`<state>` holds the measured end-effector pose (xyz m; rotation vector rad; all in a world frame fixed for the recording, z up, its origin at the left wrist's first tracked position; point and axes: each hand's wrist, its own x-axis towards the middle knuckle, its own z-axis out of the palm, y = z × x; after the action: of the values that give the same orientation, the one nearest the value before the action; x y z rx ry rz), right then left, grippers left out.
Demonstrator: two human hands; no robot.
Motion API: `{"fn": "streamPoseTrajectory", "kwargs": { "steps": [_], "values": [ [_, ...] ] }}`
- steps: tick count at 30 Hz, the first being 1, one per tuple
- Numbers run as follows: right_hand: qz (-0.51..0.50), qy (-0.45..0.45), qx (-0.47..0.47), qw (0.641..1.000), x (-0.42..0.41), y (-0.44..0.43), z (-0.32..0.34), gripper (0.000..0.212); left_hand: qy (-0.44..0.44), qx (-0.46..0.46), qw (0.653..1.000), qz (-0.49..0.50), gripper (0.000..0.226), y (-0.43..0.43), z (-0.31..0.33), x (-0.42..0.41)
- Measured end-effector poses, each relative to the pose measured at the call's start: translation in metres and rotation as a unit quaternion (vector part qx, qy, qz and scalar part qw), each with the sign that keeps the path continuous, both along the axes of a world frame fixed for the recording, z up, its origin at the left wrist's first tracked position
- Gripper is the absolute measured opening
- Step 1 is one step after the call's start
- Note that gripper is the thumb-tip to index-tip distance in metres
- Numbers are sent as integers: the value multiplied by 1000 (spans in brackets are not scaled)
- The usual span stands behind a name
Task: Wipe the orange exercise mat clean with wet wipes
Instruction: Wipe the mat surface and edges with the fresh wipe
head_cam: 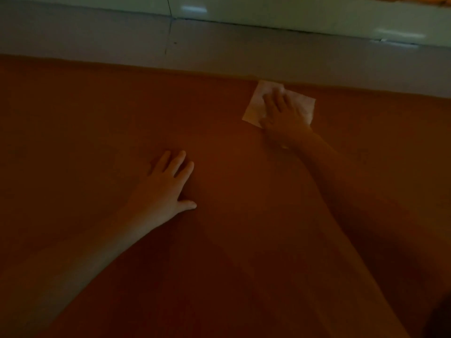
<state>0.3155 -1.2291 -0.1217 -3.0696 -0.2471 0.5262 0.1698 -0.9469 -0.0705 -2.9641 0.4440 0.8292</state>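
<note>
Orange exercise mat (97, 142) lies flat on the floor and fills most of the view; its far edge runs just short of a pale tiled floor strip (219, 50) and a glossy skirting (292, 13) beyond. Light is dim; any dirt on the surface is too dark to judge.

White wet wipe (256, 106) lies spread flat on the mat, close to the far edge, right of centre. One corner reaches almost to the edge.

Right hand (283, 113) presses on the wipe, palm down, fingers straight and together, arm stretched well forward. Nothing is gripped; the wipe is held only by pressure.

Left hand (163, 186) rests flat on bare mat nearer the body, fingers spread, thumb out, apparently bracing. It holds nothing.

Risks, as judged:
- Wipe is only pinned, not held. A quick stroke could bunch it or leave it behind under the palm.
- A stroke past the far edge would drag the wipe onto the floor tile and bring floor dirt back.
- The long reach puts weight on the left hand; the mat could creep or ripple there.
- Poor light makes missed patches likely.
</note>
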Motion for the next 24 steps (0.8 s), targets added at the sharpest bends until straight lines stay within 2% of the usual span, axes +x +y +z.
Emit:
{"fn": "streamPoseTrajectory", "kwargs": {
  "steps": [4, 7, 9, 11, 14, 16, 17, 19, 22, 24],
  "values": [
    [-157, 5, -60, 986, -16, -63, -2, 65, -3, -15, 1000, 6, 93, 2, -2, -2],
    [-205, -4, -16, 979, -52, -42, 10, 60, -5, -32, 999, 18, 94, 4, -5, -1],
    [-148, 3, 5, 989, -79, -13, 18, 62, -5, -32, 999, 14, 93, 4, -5, -2],
    [-46, 7, 38, 998, -111, 13, 15, 62, 1, -25, 1000, 9, 93, 4, -4, -1],
    [95, 27, 85, 991, -165, 33, 12, 63, 7, -13, 1000, 3, 93, 5, -4, -1],
    [125, 31, 86, 988, -180, 17, 14, 61, 9, -18, 1000, 6, 93, 5, -4, -1],
    [101, 22, 83, 991, -180, 4, 13, 62, 9, -21, 1000, 7, 92, 5, -4, -2],
    [-8, 0, 67, 998, -176, -23, 14, 66, 6, -17, 1000, 6, 90, 4, -3, -5],
    [-192, -5, 48, 980, -178, -34, 13, 57, 3, -15, 1000, 6, 85, 3, -2, -9],
    [-233, -5, 29, 972, -180, -18, 12, 56, 1, -20, 1000, 10, 81, 2, -2, -12]
  ]
}}
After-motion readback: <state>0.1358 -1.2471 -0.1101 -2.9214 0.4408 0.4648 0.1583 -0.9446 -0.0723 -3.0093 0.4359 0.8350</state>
